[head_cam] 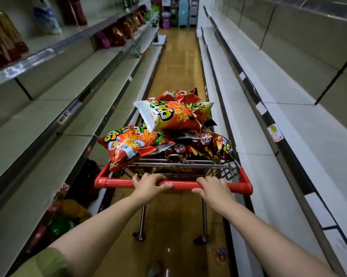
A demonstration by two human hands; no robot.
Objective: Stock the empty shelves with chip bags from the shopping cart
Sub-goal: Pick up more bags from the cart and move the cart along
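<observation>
A wire shopping cart with a red handle (pixel 240 185) stands in the aisle straight ahead of me. It is heaped with chip bags: an orange-and-white bag (pixel 168 114) on top, a red bag (pixel 126 146) hanging over the near left rim, dark red bags (pixel 212 146) at the right. My left hand (pixel 148 184) and my right hand (pixel 213 188) are both closed around the red handle. White shelves (pixel 278 120) run bare along the right side. Grey shelves (pixel 48 124) on the left are mostly bare.
The aisle floor (pixel 178 62) is glossy brown and narrow. Snack bags (pixel 120 33) stand on the far upper left shelves, and a few packs (pixel 68 214) lie on the lowest left shelf. Plastic bins and drawers (pixel 183 13) close the aisle's far end.
</observation>
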